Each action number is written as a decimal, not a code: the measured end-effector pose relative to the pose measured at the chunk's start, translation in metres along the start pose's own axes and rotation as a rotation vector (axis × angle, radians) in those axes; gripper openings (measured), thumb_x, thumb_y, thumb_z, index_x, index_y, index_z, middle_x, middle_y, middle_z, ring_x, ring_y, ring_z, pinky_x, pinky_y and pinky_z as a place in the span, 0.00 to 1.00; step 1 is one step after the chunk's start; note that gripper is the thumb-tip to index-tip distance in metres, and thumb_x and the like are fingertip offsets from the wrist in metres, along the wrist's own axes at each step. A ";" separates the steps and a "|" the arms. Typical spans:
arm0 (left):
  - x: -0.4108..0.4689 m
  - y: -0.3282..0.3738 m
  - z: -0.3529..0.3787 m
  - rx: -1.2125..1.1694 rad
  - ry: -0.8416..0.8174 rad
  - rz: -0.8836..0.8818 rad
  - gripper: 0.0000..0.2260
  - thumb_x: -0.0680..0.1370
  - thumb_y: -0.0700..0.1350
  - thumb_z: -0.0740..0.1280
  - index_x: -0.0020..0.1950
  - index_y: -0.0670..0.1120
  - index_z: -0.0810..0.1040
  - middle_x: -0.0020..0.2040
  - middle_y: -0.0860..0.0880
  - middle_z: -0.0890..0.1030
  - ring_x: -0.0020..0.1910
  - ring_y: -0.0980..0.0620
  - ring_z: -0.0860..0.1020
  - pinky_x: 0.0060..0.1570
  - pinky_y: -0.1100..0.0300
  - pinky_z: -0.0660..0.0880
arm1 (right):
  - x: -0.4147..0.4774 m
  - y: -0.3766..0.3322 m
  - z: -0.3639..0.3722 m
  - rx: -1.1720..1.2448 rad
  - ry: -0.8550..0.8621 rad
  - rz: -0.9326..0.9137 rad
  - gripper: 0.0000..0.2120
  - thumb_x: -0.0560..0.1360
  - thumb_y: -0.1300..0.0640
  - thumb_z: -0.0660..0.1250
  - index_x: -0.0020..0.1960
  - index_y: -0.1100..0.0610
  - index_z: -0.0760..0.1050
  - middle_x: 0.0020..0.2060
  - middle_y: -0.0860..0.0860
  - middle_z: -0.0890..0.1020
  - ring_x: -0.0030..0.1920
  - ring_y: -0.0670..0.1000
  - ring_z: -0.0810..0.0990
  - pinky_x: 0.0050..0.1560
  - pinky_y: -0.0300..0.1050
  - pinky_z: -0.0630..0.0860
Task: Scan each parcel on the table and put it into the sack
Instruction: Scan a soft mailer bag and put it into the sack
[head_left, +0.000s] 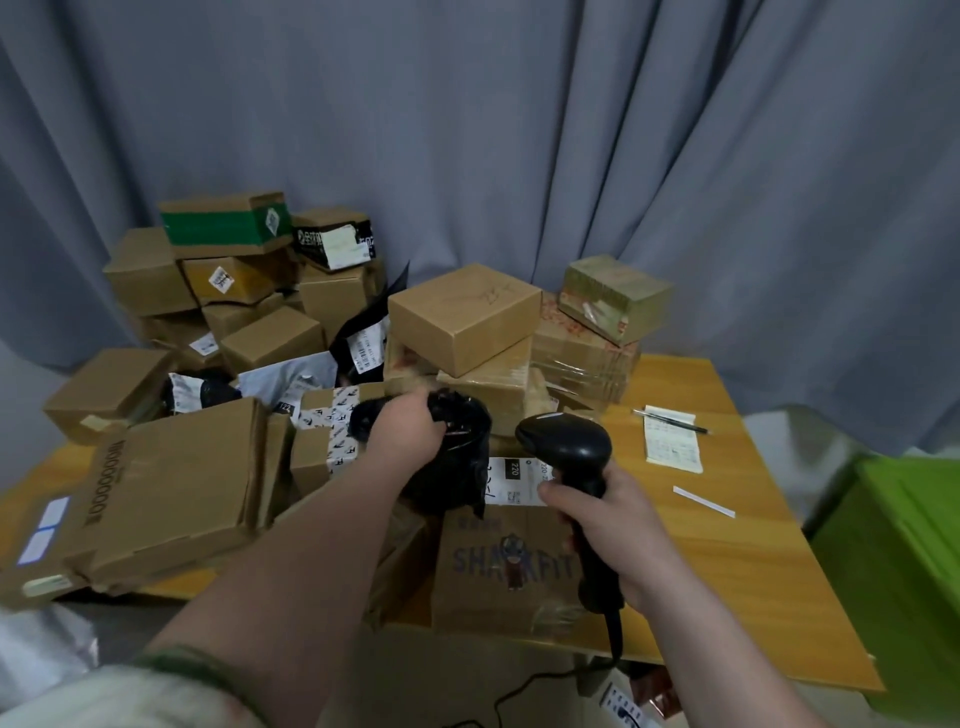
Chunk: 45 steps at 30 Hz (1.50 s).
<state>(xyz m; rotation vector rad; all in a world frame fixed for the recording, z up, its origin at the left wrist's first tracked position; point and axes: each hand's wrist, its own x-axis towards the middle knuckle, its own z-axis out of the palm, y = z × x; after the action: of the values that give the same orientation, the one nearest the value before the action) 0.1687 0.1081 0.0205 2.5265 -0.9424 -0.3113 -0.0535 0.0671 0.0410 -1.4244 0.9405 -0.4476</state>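
We logged one black plastic mailer parcel (449, 473), crumpled, held above the near middle of the yellow wooden tabletop (727, 545); our left hand (410, 426) gripped its top with curled fingers. One black handheld barcode scanner (566, 447), corded, sat in our right hand (602, 525), fingers wrapped round its handle, head just beside the parcel. Beneath both lay one brown cardboard box printed "SHARKFIT" (498, 566), bearing a white shipping label (511, 480). Heaped brown cardboard boxes (249, 312) filled the left and rear. One white notepad (672, 441) with a pen lay to the right.
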 end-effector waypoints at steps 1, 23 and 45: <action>0.000 -0.001 0.000 0.015 0.006 -0.011 0.18 0.79 0.43 0.65 0.68 0.43 0.70 0.60 0.40 0.78 0.59 0.41 0.75 0.50 0.54 0.71 | 0.000 0.000 -0.001 0.011 -0.005 0.006 0.10 0.73 0.58 0.73 0.52 0.53 0.76 0.38 0.53 0.79 0.36 0.50 0.77 0.34 0.43 0.74; -0.093 -0.009 -0.085 -1.804 -0.033 -0.237 0.12 0.79 0.41 0.62 0.58 0.37 0.79 0.53 0.37 0.83 0.49 0.41 0.84 0.44 0.47 0.82 | -0.003 -0.023 0.044 0.598 -0.198 0.263 0.20 0.65 0.49 0.74 0.55 0.54 0.81 0.47 0.55 0.86 0.53 0.59 0.82 0.52 0.59 0.75; -0.134 0.011 -0.036 -1.379 -0.342 -0.115 0.25 0.71 0.54 0.73 0.67 0.54 0.72 0.58 0.51 0.83 0.58 0.46 0.81 0.57 0.43 0.77 | -0.007 -0.022 0.053 0.747 0.228 -0.020 0.22 0.70 0.64 0.75 0.62 0.51 0.76 0.52 0.53 0.85 0.50 0.57 0.85 0.48 0.61 0.81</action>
<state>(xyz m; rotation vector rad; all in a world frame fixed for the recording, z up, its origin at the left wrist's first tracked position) 0.0756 0.2007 0.0658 1.2461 -0.3849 -1.0188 -0.0112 0.1030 0.0574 -0.7103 0.8117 -0.8820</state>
